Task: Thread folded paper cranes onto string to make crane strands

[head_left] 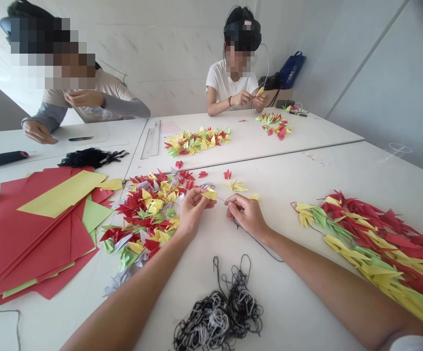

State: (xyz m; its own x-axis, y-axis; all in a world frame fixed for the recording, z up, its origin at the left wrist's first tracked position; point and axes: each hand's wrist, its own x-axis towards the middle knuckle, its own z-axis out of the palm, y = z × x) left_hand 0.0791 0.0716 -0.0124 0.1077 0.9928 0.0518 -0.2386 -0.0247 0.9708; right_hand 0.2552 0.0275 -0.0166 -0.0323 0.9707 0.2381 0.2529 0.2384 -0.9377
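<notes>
**Left hand** (193,210): closed in a pinch, gripping the yellow folded paper piece (210,194) between thumb and fingers.

**Right hand** (244,214): curled, fingertips pinching the dark thread (258,243), which hangs in a loose curve below the wrist.

**Between the hands:** a thin line runs from the right fingers toward the yellow folded paper piece; whether it is only thread or includes a needle is too fine to tell.

**Left of the left hand:** a heap of red, yellow, green and white folded paper pieces (145,214); beyond it, stacked red, yellow and green paper sheets (39,229).

**Ahead of the right hand:** loose red and yellow folded pieces (238,185) on the white table (306,170).

**Right of the right forearm:** long strung bundles of red, yellow and green folded pieces (372,248).

**Below and between the forearms:** a tangle of black and grey threads (219,312).

**Across the table:** a co-worker in a white T-shirt (229,85), both hands (246,100) raised at a small yellow piece, sits behind a row of folded pieces (197,141).
</notes>
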